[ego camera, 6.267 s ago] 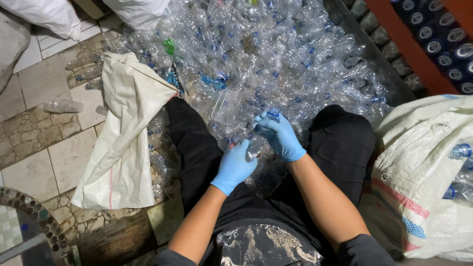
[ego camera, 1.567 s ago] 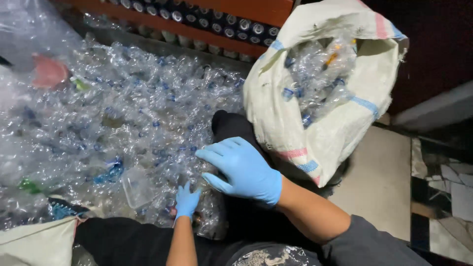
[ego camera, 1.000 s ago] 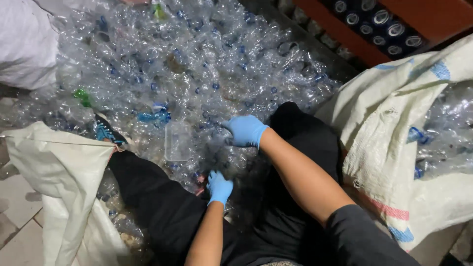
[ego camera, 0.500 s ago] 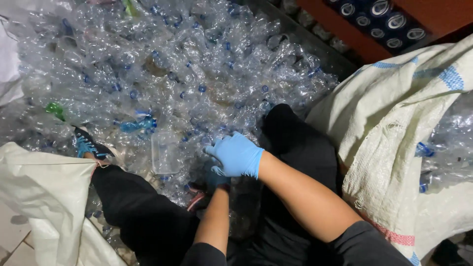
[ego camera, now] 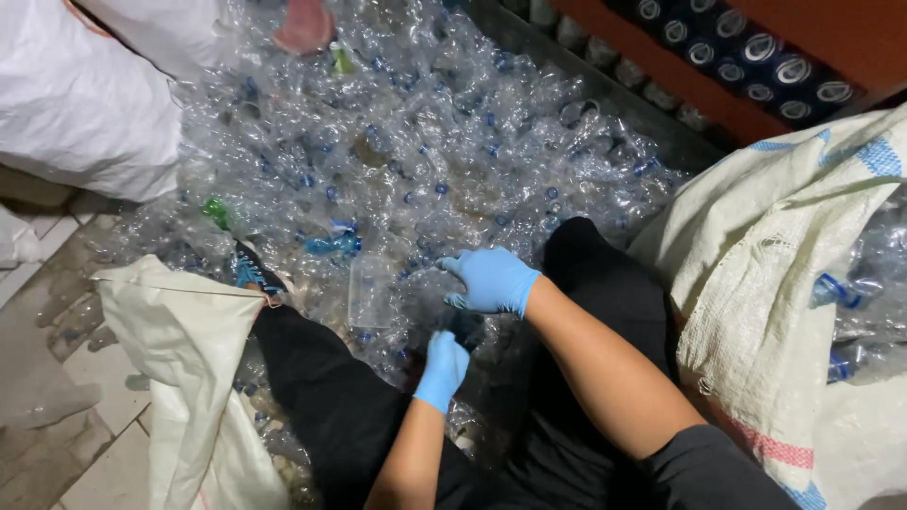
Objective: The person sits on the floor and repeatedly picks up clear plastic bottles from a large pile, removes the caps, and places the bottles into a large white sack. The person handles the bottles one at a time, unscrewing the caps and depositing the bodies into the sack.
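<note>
At the near edge of the bottle pile (ego camera: 397,161), the left hand (ego camera: 442,368) and right hand (ego camera: 491,280) (both blue-gloved) curl around one clear bottle (ego camera: 463,326) between the knees.

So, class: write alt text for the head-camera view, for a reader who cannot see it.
Two hands in blue gloves, the left hand and the right hand, work together at a clear plastic bottle over a big pile of crushed bottles. The seated person's black-clad legs lie between two woven sacks.
</note>
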